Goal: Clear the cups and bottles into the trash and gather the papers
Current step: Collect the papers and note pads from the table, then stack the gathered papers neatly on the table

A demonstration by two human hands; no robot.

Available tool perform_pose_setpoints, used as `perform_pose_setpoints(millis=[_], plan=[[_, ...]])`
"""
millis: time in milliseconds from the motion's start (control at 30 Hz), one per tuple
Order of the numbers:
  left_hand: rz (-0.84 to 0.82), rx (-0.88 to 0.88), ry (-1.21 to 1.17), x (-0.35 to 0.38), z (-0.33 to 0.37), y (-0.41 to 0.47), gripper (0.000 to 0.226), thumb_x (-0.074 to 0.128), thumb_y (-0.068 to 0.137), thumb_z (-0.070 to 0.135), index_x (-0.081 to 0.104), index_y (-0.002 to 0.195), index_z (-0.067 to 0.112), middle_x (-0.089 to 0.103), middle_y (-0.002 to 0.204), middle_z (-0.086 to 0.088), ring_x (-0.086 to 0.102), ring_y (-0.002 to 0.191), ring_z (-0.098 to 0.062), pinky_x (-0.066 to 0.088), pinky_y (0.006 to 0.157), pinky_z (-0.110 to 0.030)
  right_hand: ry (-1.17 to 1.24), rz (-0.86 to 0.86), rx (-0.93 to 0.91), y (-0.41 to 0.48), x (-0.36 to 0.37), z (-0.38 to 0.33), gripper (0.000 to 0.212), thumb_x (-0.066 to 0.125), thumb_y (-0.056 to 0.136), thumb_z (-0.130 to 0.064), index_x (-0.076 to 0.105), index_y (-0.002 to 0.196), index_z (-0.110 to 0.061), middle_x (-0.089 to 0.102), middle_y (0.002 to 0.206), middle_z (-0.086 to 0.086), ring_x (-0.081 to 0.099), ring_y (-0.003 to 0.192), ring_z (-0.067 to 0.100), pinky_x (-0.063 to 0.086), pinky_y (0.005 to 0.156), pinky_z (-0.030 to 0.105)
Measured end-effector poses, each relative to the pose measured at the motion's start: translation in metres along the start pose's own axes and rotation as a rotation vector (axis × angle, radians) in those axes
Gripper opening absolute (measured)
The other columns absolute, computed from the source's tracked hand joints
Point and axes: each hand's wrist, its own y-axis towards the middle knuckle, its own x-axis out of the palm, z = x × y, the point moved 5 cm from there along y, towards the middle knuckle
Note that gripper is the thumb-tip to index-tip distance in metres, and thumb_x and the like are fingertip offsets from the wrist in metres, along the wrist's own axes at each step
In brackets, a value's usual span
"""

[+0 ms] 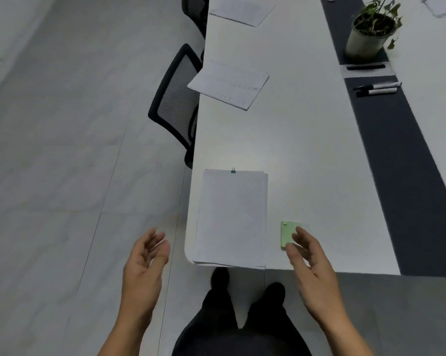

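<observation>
A stack of white paper sheets (232, 217), held at its far edge by a small teal binder clip (233, 170), lies flat in the lower centre of the frame. It sits on the near left corner of the white tabletop (306, 150), its near edge reaching the tabletop's end. Higher in the frame, a second sheaf of white papers (229, 86) lies askew with one corner past the tabletop's left edge. A third sheaf (242, 11) lies at the top of the frame.

The left hand (144, 263) hovers at lower left, over the floor beside the stack, its fingers (158, 244) loosely spread and holding nothing. The right hand (313, 263) hovers at the lower right of the stack, fingers (302, 238) apart and relaxed, also holding nothing. Its fingertips overlap a pale green sticky-note pad (286, 232) lying just right of the stack; whether they touch it cannot be told.

A dark grey strip (396, 163) runs up the right side of the tabletop. On it, at upper right, lie two black-and-white marker pens (377, 88), and beyond them stands a leafy plant in a pale pot (368, 39). A black mesh-backed office chair (175, 98) is tucked against the tabletop's left edge. Grey floor tiles (49, 150) fill the left of the frame, and the person's dark trousers (216, 330) and black shoes (219, 274) show at bottom centre.
</observation>
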Motion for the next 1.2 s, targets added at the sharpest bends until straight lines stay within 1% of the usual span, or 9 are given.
perform_pose_setpoints(millis=[100,133,233,400,567,733,833,933,1200], plan=[[0.065,-0.036,-0.02,-0.037,-0.003,-0.002,0.041,0.061,0.095,0.017,0.053,0.134,0.027,0.065,0.124,0.006,0.062,0.117,-0.012,0.05,0.101,-0.044,0.031,-0.089,0.057,0.002,0.029,-0.002,0.034,0.061,0.096,-0.03,0.056,0.129,-0.038,0.06,0.123,-0.02,0.058,0.113,-0.004,0.048,0.103,0.038],[0.074,-0.042,-0.023,-0.051,-0.003,-0.002,0.042,0.062,0.095,0.017,0.053,0.135,0.026,0.065,0.124,0.005,0.062,0.116,-0.013,0.051,0.1,-0.043,0.033,-0.101,0.057,0.001,0.04,-0.006,0.034,0.061,0.095,-0.03,0.057,0.127,-0.038,0.061,0.122,-0.02,0.059,0.114,-0.002,0.047,0.105,0.042],[0.104,-0.038,-0.048,-0.095,-0.005,0.003,0.043,0.063,0.095,0.019,0.053,0.136,0.025,0.067,0.122,0.004,0.064,0.115,-0.014,0.052,0.097,-0.044,-0.005,-0.128,0.001,-0.005,0.082,-0.026,0.033,0.061,0.095,-0.032,0.057,0.126,-0.042,0.062,0.122,-0.022,0.059,0.113,-0.003,0.047,0.105,0.041],[0.111,-0.013,-0.126,-0.17,-0.013,0.032,0.035,0.061,0.094,0.019,0.057,0.128,0.026,0.068,0.119,0.0,0.065,0.113,-0.016,0.053,0.095,-0.045,-0.106,-0.142,-0.112,-0.018,0.157,-0.054,0.031,0.062,0.095,-0.031,0.06,0.125,-0.04,0.064,0.121,-0.022,0.059,0.112,-0.005,0.049,0.102,0.04],[0.086,0.02,-0.202,-0.261,-0.017,0.093,0.029,0.063,0.093,0.018,0.061,0.119,0.03,0.071,0.114,0.003,0.067,0.109,-0.016,0.054,0.093,-0.044,-0.115,-0.055,-0.147,-0.03,0.251,-0.071,0.03,0.061,0.096,-0.031,0.061,0.124,-0.039,0.066,0.12,-0.019,0.06,0.115,0.001,0.048,0.105,0.047],[0.083,0.044,-0.208,-0.329,0.0,0.158,0.029,0.061,0.096,0.022,0.06,0.124,0.029,0.069,0.114,0.005,0.066,0.109,-0.012,0.053,0.096,-0.043,-0.137,-0.098,-0.167,-0.035,0.344,-0.113,0.032,0.061,0.096,-0.028,0.06,0.125,-0.04,0.066,0.118,-0.02,0.06,0.114,-0.001,0.047,0.105,0.045],[0.032,0.047,-0.199,-0.342,0.02,0.199,0.029,0.062,0.095,0.022,0.06,0.123,0.03,0.07,0.113,0.005,0.068,0.107,-0.011,0.054,0.093,-0.041,-0.122,-0.085,-0.202,-0.027,0.378,-0.142,0.033,0.061,0.096,-0.028,0.06,0.127,-0.039,0.067,0.116,-0.024,0.06,0.113,-0.004,0.049,0.104,0.04],[-0.02,0.051,-0.176,-0.338,0.038,0.248,0.032,0.062,0.095,0.021,0.059,0.126,0.028,0.07,0.113,0.004,0.069,0.105,-0.01,0.055,0.09,-0.039,-0.11,-0.059,-0.219,-0.001,0.405,-0.159,0.033,0.061,0.096,-0.03,0.059,0.127,-0.041,0.065,0.121,-0.021,0.059,0.115,-0.006,0.049,0.103,0.036],[-0.11,0.044,-0.042,-0.296,0.085,0.41,0.03,0.062,0.095,0.015,0.06,0.122,0.028,0.071,0.109,0.005,0.067,0.106,-0.013,0.055,0.088,-0.035,-0.024,0.034,-0.108,0.135,0.479,-0.175,0.035,0.063,0.094,-0.032,0.06,0.128,-0.038,0.065,0.124,-0.019,0.059,0.116,-0.003,0.048,0.106,0.042]])
